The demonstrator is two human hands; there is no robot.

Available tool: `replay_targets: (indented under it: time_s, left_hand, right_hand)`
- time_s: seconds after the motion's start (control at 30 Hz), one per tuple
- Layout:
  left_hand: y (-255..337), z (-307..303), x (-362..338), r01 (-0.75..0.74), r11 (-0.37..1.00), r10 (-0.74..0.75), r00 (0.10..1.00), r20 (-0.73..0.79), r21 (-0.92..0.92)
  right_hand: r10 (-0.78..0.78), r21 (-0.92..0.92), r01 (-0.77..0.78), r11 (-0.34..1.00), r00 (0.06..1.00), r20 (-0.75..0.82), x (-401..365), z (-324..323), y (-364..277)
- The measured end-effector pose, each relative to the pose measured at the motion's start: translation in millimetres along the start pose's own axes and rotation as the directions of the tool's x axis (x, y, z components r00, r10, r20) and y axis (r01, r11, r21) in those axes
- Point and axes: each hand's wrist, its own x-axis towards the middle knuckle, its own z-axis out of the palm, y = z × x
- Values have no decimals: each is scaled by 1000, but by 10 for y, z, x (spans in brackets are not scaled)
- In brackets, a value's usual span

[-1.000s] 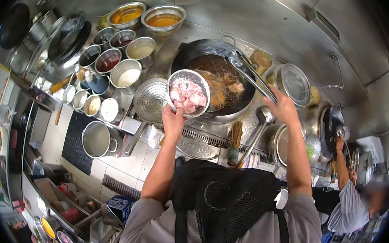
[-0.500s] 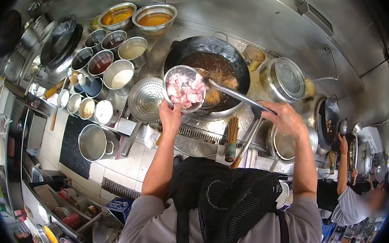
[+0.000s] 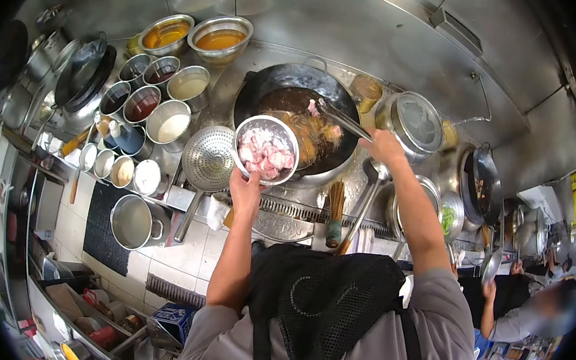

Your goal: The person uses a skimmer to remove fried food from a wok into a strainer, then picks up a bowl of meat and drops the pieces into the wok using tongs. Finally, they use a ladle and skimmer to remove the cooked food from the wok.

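Observation:
My left hand (image 3: pixel 244 189) grips the near rim of a metal bowl (image 3: pixel 237 140) filled with chunks of raw pink meat (image 3: pixel 265 153). The bowl is held over the near left edge of a large black wok (image 3: pixel 260 80). In the wok is dark brown liquid (image 3: pixel 288 99), with big browned pieces (image 3: pixel 308 141) in it. My right hand (image 3: pixel 385 148) is closed round the handle end of metal tongs (image 3: pixel 345 117). The tongs reach over the wok, and a pink piece of meat (image 3: pixel 313 108) shows at their tips.
A perforated strainer (image 3: pixel 209 159) lies left of the wok, below several metal pots of sauces (image 3: pixel 170 121). Two bowls of orange liquid (image 3: pixel 221 40) stand behind. A bamboo brush (image 3: pixel 335 210) and ladle (image 3: pixel 376 170) lie in front. At right, another person (image 3: pixel 525 317) holds a ladle.
The tongs have moved from the meat bowl out over the wok, where a pink piece shows at their tips. The bowl stays in my left hand. The person at right has lowered a ladle.

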Motion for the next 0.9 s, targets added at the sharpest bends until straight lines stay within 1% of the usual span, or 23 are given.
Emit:
replay_targets:
  time_s: [0.07, 0.1, 0.13, 0.17, 0.2, 0.23, 0.3, 0.33, 0.37, 0.43, 0.47, 0.5, 0.53, 0.57, 0.63, 0.67, 0.7, 0.77, 0.8, 0.83, 0.9]
  left_hand:
    - [-61, -66, -7, -3, 1000, 3, 1000, -21, 3]
    - [-53, -99, -25, 0, 1000, 0, 999, -35, 7]
    - [-58, -120, -54, -2, 999, 0, 999, -46, -43]
    - [-61, -136, -69, 3, 999, -6, 998, -61, -41]
    - [-62, -154, -61, -26, 999, 24, 998, -64, -20]
    - [-49, -169, -45, -60, 998, 60, 996, -66, -1]
    - [-35, -167, -5, -48, 999, 50, 995, -86, 24]
    - [-46, -156, 30, -53, 999, 53, 995, -85, 4]
    - [-58, -143, 73, -57, 998, 56, 995, -86, -16]
    - [-136, -120, 171, -64, 998, 65, 993, -99, 13]
    - [-171, -99, 214, -106, 994, 110, 988, -111, 37]
    - [-183, -79, 244, -150, 987, 156, 980, -119, 64]
    - [-176, -52, 254, -143, 986, 154, 976, -151, 84]
    - [-154, -52, 265, -142, 986, 153, 977, -151, 84]
    - [-40, -23, 242, -152, 988, 154, 979, -133, 25]
    - [12, -4, 221, -160, 986, 167, 974, -153, 53]
    - [10, 6, 241, -158, 986, 164, 976, -145, 50]
    - [-1, -17, 276, -173, 984, 177, 980, -94, 48]
    - [-15, -5, 286, -169, 985, 165, 981, -101, -40]
    - [-29, 0, 301, -169, 985, 164, 981, -102, -45]
    - [-49, -10, 320, -128, 992, 129, 985, -113, 10]
  right_hand:
    - [8, -26, -8, 1000, 1000, -14, 184, 174, -26]
    - [-3, -24, 3, 1000, 1000, -9, 201, 159, -53]
    - [15, -13, -15, 1000, 1000, -27, 199, 118, -68]
    - [33, -3, -33, 999, 999, -43, 201, 105, -66]
    - [42, 29, -40, 999, 997, -63, 265, 150, -1]
    - [29, 29, -27, 999, 998, -57, 211, 71, -54]
    - [53, 85, -44, 995, 993, -107, 55, -136, -102]
    - [33, 113, -15, 993, 986, -161, 9, -163, -93]
    - [21, 112, -3, 994, 987, -161, -58, -200, -89]
    - [-132, 320, 222, 921, 951, -280, -311, -390, -124]
    - [-143, 319, 231, 919, 950, -276, -467, -514, -172]
    - [-196, 381, 241, 893, 969, -152, -646, -651, -242]
    - [-251, 443, 238, 864, 967, -30, -780, -739, -296]
    - [-251, 442, 237, 865, 968, -29, -871, -778, -328]
    - [-466, 303, 448, 841, 885, -16, -1020, -807, -360]
    - [-536, 222, 532, 817, 843, -47, -1027, -695, -344]
    - [-528, 220, 525, 823, 848, -46, -1057, -675, -389]
    - [-411, 45, 409, 912, 911, 43, -1112, -644, -499]
    - [-453, 36, 454, 891, 891, -27, -1127, -629, -454]
    - [-453, 32, 454, 890, 891, -26, -1143, -658, -421]
    - [-452, 148, 449, 881, 892, -20, -1187, -727, -381]
